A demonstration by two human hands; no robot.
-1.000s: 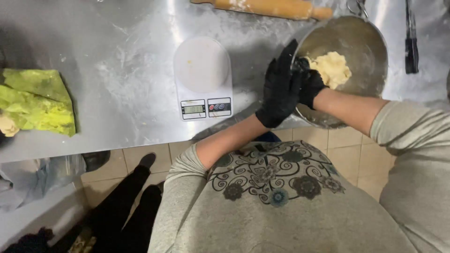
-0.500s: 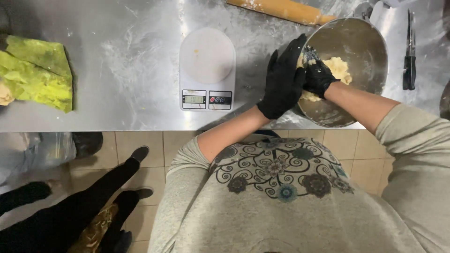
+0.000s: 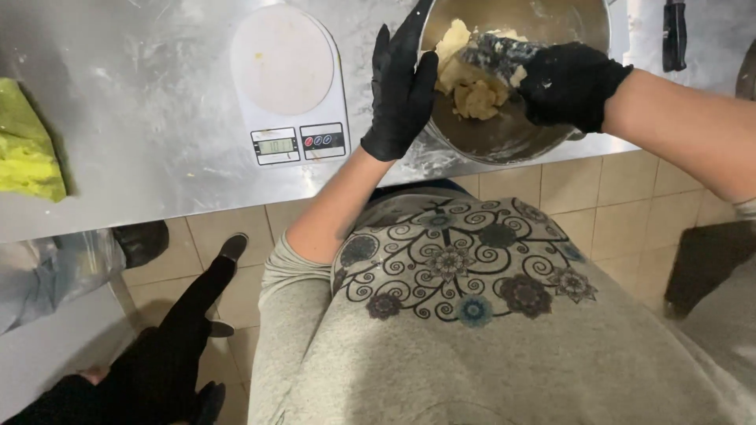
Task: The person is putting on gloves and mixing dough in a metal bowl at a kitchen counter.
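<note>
Metal mixing bowl (image 3: 504,138) sits upper centre-right of the frame, at the front edge of the steel worktable (image 3: 142,134), tipped toward the person. Pale yellow dough (image 3: 472,83) is inside it, against the left wall.

Left hand (image 3: 402,94), black glove, is flat against the bowl's left rim, fingers extended and together, thumb on the outer side. It steadies the bowl, not closed around anything.

Right hand (image 3: 563,79), black glove smeared with dough, is inside the bowl from the right, fingers curled and pressed into the dough mass. Can't tell whether it actually encloses a piece or just pushes on it.

White digital kitchen scale (image 3: 287,79) is just left of the bowl, upper centre, platform bare apart from a few specks, display lit. Yellow-green cloth (image 3: 27,145) lies at the far left edge of the frame. A dark-handled utensil (image 3: 676,35) lies upper right, beyond the bowl.

Table surface is dusted with flour. Below the table: beige floor tiles (image 3: 614,197), and another person's dark-clothed leg and shoe (image 3: 189,315) at lower left.
</note>
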